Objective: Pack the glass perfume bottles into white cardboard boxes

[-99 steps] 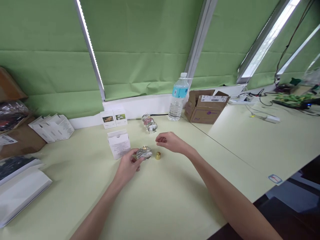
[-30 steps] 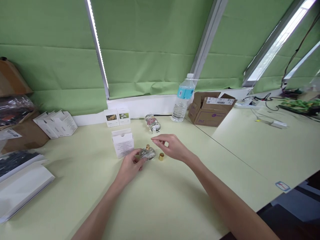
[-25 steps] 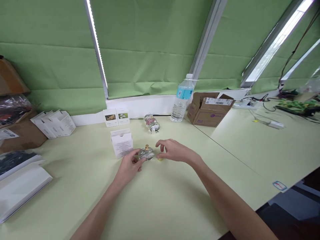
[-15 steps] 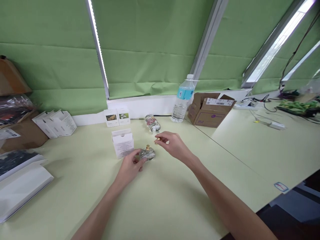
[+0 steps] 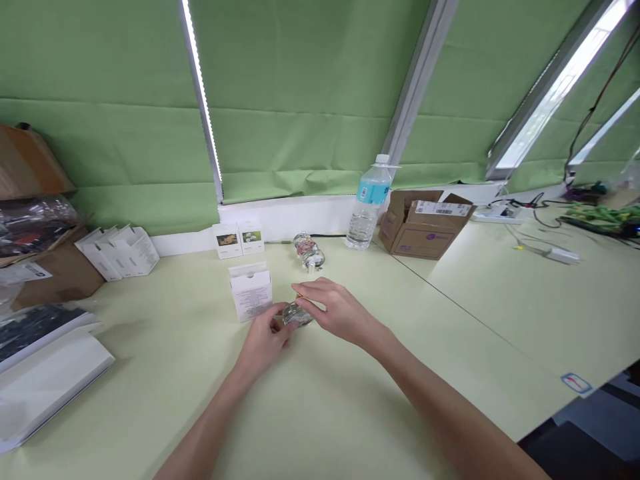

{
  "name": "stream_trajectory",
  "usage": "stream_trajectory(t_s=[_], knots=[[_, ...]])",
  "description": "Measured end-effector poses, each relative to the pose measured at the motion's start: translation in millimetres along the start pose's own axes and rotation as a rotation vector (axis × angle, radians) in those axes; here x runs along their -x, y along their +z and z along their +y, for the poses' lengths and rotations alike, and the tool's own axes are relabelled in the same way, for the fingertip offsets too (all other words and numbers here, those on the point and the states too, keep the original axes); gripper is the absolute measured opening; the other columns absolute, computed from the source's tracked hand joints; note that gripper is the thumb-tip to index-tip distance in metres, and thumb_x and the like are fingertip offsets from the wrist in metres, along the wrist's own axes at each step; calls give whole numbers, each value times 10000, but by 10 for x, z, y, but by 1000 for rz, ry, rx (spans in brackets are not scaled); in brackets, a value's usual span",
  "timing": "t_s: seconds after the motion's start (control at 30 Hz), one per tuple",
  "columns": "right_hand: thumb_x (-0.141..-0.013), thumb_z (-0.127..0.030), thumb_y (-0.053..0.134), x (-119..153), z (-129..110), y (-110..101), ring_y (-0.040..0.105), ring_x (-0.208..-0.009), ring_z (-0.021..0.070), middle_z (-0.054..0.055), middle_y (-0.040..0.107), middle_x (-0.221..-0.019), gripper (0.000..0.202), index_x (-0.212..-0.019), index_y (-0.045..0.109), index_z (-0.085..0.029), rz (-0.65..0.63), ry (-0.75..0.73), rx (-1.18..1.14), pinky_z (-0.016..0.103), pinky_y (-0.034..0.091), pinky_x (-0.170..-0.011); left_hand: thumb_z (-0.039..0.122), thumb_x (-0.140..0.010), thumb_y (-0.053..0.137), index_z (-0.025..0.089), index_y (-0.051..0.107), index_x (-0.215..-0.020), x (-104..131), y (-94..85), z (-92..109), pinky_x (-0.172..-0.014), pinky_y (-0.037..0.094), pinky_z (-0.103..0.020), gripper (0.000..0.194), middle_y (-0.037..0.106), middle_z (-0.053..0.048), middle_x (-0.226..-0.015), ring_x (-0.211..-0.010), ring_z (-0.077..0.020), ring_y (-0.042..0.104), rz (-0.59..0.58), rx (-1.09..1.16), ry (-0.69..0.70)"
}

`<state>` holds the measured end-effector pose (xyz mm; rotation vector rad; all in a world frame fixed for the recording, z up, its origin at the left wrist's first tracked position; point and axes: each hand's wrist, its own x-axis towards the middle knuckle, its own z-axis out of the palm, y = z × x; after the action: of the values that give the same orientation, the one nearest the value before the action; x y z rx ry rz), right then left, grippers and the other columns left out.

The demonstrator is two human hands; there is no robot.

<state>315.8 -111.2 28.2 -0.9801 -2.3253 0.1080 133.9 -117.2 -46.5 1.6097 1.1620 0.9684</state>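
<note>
"Glass, is that what you have there?"

"Yes, a clear, rounded bottle (image 5: pixel 299 316), on the table in front of me. My left hand (image 5: pixel 265 337) has it by its left side, thumb toward me and fingers curled around the back."

"And the other hand?"

"My right hand (image 5: pixel 340 308) comes over from the right, back of the hand up, its forearm slanting in from the lower right. Its fingers reach out flat above the bottle with the thumb beneath them, pinching at the gold top (image 5: pixel 299 297). I can't tell how much of that gold is cap, because my fingers hide most of it."

"What are you working on?"

"A pale, yellowish-green table (image 5: pixel 320 413), with a seam running off to my right. An upright white carton (image 5: pixel 251 297) is just beyond my left hand. Behind the bottle is a cluster of small glass bottles (image 5: pixel 309 251), and two little white boxes with pictures (image 5: pixel 239 241) are to the left of those."

"And the room?"

"Green blinds (image 5: pixel 305 147) across the back, with light coming through the gaps. Before them are a water bottle (image 5: pixel 369 205) with a blue label and an open cardboard box (image 5: pixel 425 230). More white boxes (image 5: pixel 119 253) lean together at the left."
</note>
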Motion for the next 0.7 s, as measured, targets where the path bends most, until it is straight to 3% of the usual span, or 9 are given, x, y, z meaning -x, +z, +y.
stream_trajectory(t_s=[0.13,0.3,0.5,0.6,0.7], knots=[[-962,-306,399,-7,-36,6,619,-954,222,72,688,-1073,318,-1194,595,-211,-27,-4,71,367,476,-834,428,-797,573,232,584,-1109,-9,-2,2,-527,419,-257,368,648,-23,-873,-528,-118,553,-2,5,-12],[-961,-339,387,-22,-82,26,635,-940,222,53,707,-1032,322,-1149,632,-245,-71,109,93,342,478,-802,416,-807,562,234,576,-1130,4,1,-6,-542,429,-259,371,647,-27,-867,-549,-121,556,-4,1,-5],[-959,-366,376,39,-14,-9,591,-1052,207,33,647,-1195,379,-1273,558,-256,-97,142,-49,308,456,-845,386,-822,549,229,568,-1135,13,0,-20,-545,429,-256,350,641,-20,-837,-545,-114,548,-3,-6,5],[-928,-406,440,76,24,-29,599,-921,191,44,664,-1133,401,-1286,531,-249,-79,222,-67,299,457,-769,389,-824,552,225,568,-1123,2,2,-19,-541,433,-250,341,633,-9,-801,-542,-110,540,-7,-4,16],[-844,-443,570,86,33,-9,576,-798,178,50,662,-1053,362,-1135,584,-229,-140,258,-54,285,434,-672,413,-826,551,210,568,-1110,1,16,-6,-528,446,-245,350,640,-32,-876,-565,-111,550,-22,13,27]])
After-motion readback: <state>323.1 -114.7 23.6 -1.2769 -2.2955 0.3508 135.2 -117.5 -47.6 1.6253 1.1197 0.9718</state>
